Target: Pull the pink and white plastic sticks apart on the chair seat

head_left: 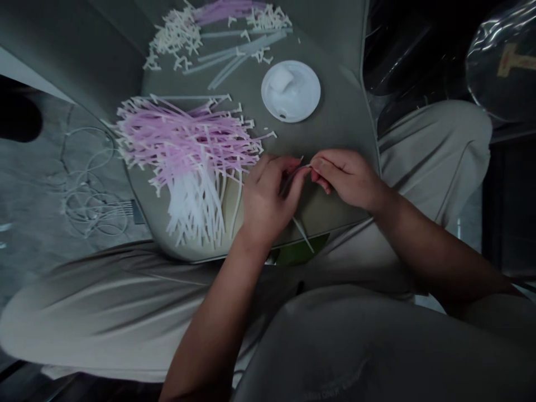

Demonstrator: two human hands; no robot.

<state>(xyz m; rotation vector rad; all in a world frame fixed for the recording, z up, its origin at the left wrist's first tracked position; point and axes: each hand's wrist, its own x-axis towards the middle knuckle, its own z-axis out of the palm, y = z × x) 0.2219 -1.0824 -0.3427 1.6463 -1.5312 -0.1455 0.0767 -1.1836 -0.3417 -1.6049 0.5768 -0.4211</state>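
My left hand (270,187) is closed around a thin plastic tube (303,234), whose pale end sticks out below the palm. Fingertips of my right hand (347,176) pinch together at the other end, where a small whitish tip shows; the fingers hide most of it. Left of my hands lies a thick pile of pink tubes (188,137) with small white fittings on their ends. White tubes (196,206) spread from its lower side. Just beyond my hands sits a round white dish (301,106) with a white block (281,79) in it.
A grey padded seat (335,123) bears everything. At its far side lie loose white fittings (178,36), pale translucent tubes (238,56) and more pink tubes (230,10). A tangle of cables (94,206) is on the floor at left. My legs flank the seat.
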